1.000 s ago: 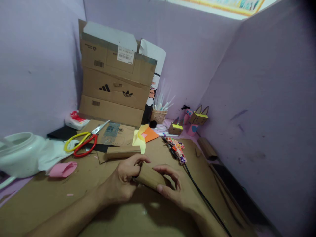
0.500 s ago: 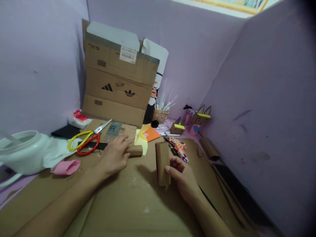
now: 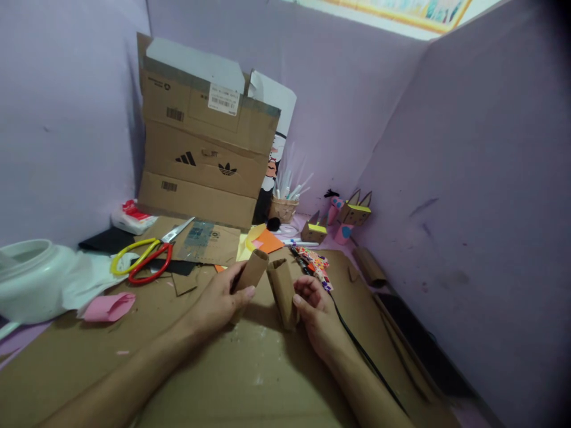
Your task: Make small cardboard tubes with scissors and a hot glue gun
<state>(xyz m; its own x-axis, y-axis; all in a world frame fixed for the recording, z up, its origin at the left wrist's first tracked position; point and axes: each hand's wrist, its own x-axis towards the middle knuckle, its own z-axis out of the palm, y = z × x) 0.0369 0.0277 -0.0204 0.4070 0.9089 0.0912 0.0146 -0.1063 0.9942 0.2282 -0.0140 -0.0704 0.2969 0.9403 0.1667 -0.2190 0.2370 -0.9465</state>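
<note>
My left hand is closed round a small cardboard tube, tilted with its open end up and to the right. Close beside it, my right hand grips a second, flatter cardboard tube by its right side, thumb in front. This one leans to the left, and its hollow top end shows. The upper ends of both tubes nearly meet above the cardboard sheet that covers the table. The far sides of both tubes and some of my left fingers are hidden.
Scissors with yellow and red handles lie at left, near a pink paper roll and a white pot. Behind stand a flattened shoebox and a basket of sticks. A black cable runs along the right.
My left hand has picked up the cardboard tube from the table and brought it right, beside the other. The tube in my right hand has tilted, showing its open top.
</note>
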